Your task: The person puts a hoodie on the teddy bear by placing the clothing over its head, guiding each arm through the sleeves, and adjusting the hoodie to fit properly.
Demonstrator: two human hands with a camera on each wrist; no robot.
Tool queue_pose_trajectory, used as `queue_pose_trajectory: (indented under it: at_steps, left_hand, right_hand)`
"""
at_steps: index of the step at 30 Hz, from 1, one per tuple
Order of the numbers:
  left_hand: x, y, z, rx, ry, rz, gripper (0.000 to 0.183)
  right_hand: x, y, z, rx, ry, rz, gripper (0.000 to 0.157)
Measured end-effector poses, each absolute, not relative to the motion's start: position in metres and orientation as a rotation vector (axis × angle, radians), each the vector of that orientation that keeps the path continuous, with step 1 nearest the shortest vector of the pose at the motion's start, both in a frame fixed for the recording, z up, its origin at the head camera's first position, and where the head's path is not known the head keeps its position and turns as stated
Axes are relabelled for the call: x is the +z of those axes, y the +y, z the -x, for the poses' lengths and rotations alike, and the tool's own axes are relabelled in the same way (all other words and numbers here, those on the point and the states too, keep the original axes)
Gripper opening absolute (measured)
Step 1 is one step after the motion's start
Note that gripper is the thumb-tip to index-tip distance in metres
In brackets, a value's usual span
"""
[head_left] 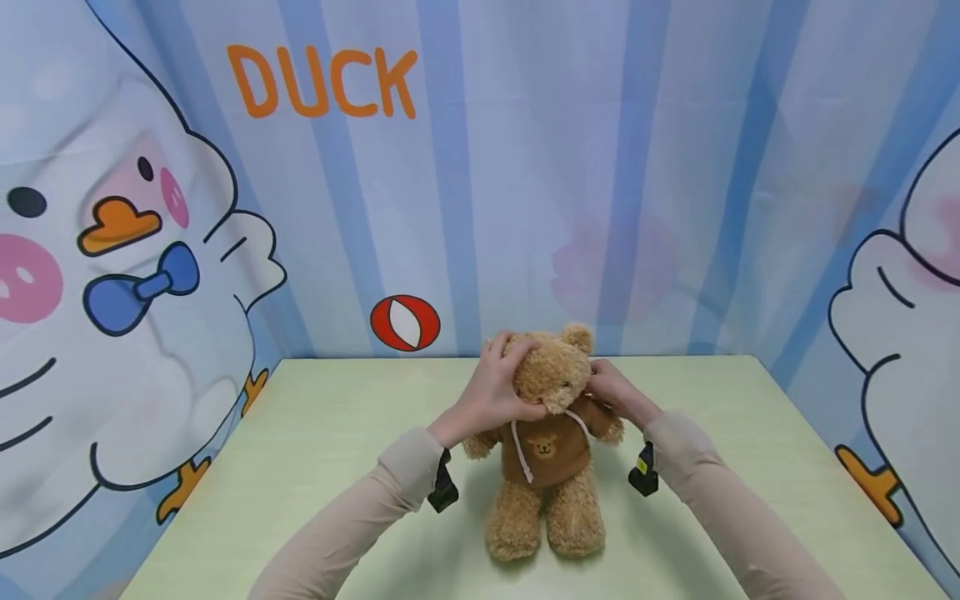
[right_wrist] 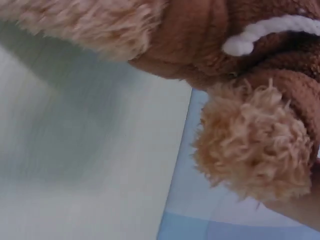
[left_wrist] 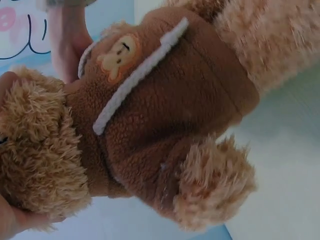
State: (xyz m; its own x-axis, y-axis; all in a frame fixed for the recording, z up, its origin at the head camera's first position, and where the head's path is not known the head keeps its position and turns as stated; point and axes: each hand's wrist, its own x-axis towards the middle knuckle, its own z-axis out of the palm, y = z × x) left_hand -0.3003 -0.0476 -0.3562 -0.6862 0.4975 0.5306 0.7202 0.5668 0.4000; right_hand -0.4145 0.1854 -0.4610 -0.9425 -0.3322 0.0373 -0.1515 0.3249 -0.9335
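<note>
A curly tan teddy bear point(head_left: 513, 508) in a brown hoodie point(head_left: 570, 454) stands upright on the table, facing the head camera, its head tipped to one side. My left hand point(head_left: 491, 385) grips the head, with its fingers over the top and the thumb across the muzzle. My right hand point(head_left: 613, 390) touches the bear at the neck on the right; its fingertips are hidden behind the head and collar. White drawstrings point(left_wrist: 145, 75) hang down the hoodie's front beside a small bear patch point(head_left: 543, 447). The right wrist view shows a furry paw point(right_wrist: 255, 142) and a sleeve.
The pale green table point(head_left: 345, 417) ends at a back edge just behind the bear. A blue striped curtain point(head_left: 510, 167) with printed ducks closes off the back and sides. Small black wrist devices point(head_left: 442, 487) are strapped under both wrists.
</note>
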Motion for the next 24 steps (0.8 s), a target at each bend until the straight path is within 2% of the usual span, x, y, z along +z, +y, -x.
queue_pose_trajectory:
  at_steps: [4,9,13,20,24]
  left_hand:
    - [-0.357,-0.049,0.304,-0.884,-2.505,0.919,0.075]
    - [-0.36,-0.051,0.311,-0.891,-2.553,0.857,0.078]
    - [-0.361,-0.05,0.315,-0.894,-2.546,0.833,0.079]
    - [-0.367,-0.045,0.321,-0.916,-2.569,0.839,0.081]
    - [-0.369,-0.043,0.323,-0.929,-2.56,0.834,0.08]
  right_hand:
    - [-0.408,0.167,0.35,-1.375,2.863,0.493,0.011]
    - [-0.394,0.157,0.306,-1.006,3.141,0.544,0.012]
    - [-0.4,0.153,0.291,-0.902,3.091,0.572,0.015]
    - [-0.406,0.144,0.278,-1.332,2.901,0.489,0.016]
    - [-0.422,0.135,0.264,-1.321,2.868,0.582,0.013]
